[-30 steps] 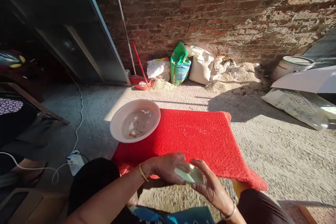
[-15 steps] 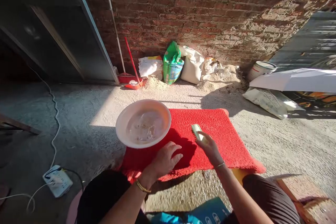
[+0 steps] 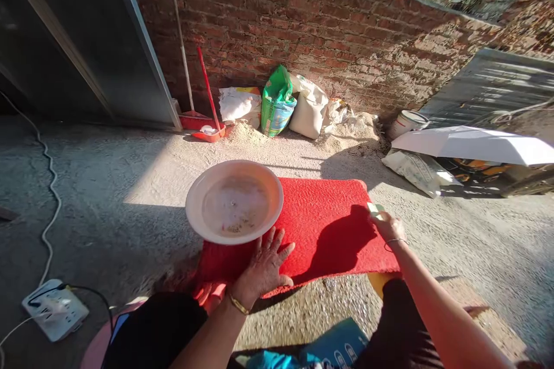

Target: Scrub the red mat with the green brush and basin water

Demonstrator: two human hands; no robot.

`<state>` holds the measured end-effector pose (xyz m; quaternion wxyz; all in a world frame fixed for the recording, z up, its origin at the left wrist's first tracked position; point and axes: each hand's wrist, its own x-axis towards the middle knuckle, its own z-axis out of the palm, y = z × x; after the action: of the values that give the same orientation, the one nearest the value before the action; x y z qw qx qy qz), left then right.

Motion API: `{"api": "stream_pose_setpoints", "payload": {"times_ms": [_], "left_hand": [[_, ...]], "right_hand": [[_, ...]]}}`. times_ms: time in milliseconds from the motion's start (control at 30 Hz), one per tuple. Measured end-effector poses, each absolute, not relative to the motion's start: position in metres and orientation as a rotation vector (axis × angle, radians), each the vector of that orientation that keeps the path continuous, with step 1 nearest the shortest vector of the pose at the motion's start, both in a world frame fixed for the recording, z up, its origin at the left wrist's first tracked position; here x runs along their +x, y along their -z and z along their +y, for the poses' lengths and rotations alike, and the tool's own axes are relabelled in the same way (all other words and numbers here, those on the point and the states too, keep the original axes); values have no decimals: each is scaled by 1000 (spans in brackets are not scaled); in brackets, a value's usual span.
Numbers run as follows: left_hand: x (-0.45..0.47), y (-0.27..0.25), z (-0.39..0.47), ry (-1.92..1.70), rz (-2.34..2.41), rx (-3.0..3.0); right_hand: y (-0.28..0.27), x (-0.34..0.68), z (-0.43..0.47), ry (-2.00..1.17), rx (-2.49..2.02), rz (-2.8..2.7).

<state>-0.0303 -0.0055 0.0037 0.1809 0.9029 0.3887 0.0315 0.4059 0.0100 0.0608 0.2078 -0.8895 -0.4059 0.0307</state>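
A wet-looking red mat (image 3: 320, 202) lies spread out in front of me. On its left part stands a pale pink basin (image 3: 193, 216) with water and small bits of debris in it. My left hand (image 3: 264, 265) is open, fingers spread, on the mat's near left part by the basin's rim. At the mat's right edge my right hand (image 3: 390, 228) is closed around a pale green scrub brush (image 3: 374, 208). The brush's bristles are hidden from this angle.
A white power strip (image 3: 55, 308) with cords lies on the floor at left. Along the brick wall (image 3: 329, 29) stand a red dustpan (image 3: 212, 134), a green sack (image 3: 277, 106), a white sack (image 3: 309, 112) and a bucket (image 3: 409, 122). Blue fabric (image 3: 333, 346) shows between my knees.
My right hand has carried the scrub brush rightward across the mat to its right edge. My left hand has spread its fingers and flattened near the basin. The view has shifted slightly.
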Motion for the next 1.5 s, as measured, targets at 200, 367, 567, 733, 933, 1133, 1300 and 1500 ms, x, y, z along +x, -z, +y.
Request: {"api": "stream_pose_setpoints", "payload": {"times_ms": [200, 367, 567, 733, 933, 1133, 1300, 1500], "left_hand": [[-29, -3, -9, -2, 1143, 2620], [-33, 3, -12, -36, 1182, 2704], [-40, 25, -16, -162, 1193, 2862], [-39, 28, -18, -173, 1192, 2912], [-38, 25, -19, -190, 1219, 2885], [-41, 24, -11, -108, 1190, 2859], [-43, 20, -6, -116, 1177, 2877], [-42, 21, -11, -164, 1179, 2901]], "right_hand": [[-38, 327, 71, -245, -2245, -1361], [-23, 210, 140, -309, -1871, -1841], [-34, 263, 168, -338, -2043, -1744], [-60, 403, 123, -238, -2404, -1286], [-76, 472, 51, -112, -2609, -825], [-36, 339, 74, -328, -2219, -1315], [-21, 229, 86, -341, -1749, -2025], [-40, 305, 75, -277, -2122, -1861]]}}
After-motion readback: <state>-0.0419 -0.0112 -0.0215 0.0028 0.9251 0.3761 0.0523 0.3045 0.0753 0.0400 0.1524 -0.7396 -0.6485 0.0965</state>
